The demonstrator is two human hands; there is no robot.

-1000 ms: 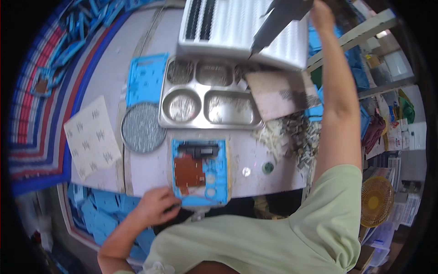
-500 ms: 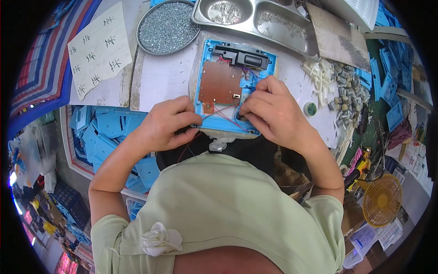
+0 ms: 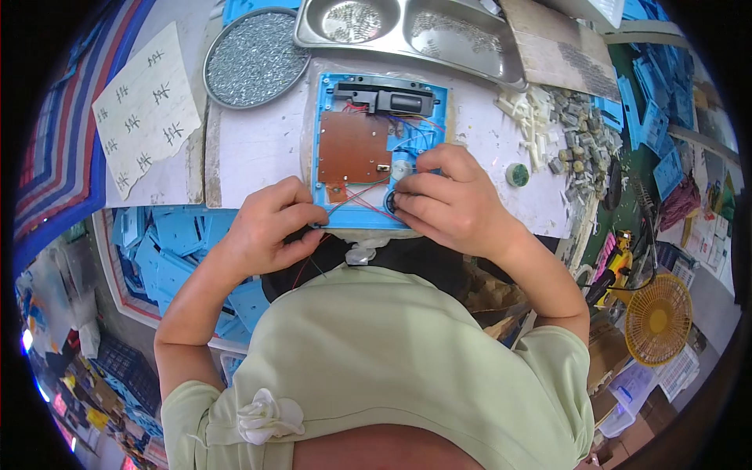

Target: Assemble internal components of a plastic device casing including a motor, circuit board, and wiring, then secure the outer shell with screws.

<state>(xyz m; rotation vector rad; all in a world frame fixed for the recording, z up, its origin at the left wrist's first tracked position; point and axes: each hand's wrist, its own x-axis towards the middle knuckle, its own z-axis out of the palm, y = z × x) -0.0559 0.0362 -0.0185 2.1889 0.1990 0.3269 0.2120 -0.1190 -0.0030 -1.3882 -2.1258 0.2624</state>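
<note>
A blue plastic housing (image 3: pixel 433 133) lies open on the table in front of me, with a brown circuit board (image 3: pixel 354 147) and a black bar-shaped part (image 3: pixel 392 100) inside. Thin red and dark wires (image 3: pixel 362 197) cross its lower end. My left hand (image 3: pixel 276 225) is closed in a pinch at the lower left corner, on wires whose loose ends hang below the fingers. Over the lower right side is my right hand (image 3: pixel 453 197), its fingers curled at a small round black part (image 3: pixel 390 202); its fingertips partly cover that part.
Beyond the housing stand a round tray of screws (image 3: pixel 257 56) and a compartmented metal tray (image 3: pixel 462 47). White plastic pieces and grey metal parts (image 3: pixel 576 129) lie at the right, near a small green-topped roll (image 3: pixel 517 175). Blue panels (image 3: pixel 168 243) fill a bin at the left.
The whole view has shifted, so the table things sit further left and slightly lower. My right fingers have lowered a little at the housing; the round black part shows more. My left hand keeps its pinch.
</note>
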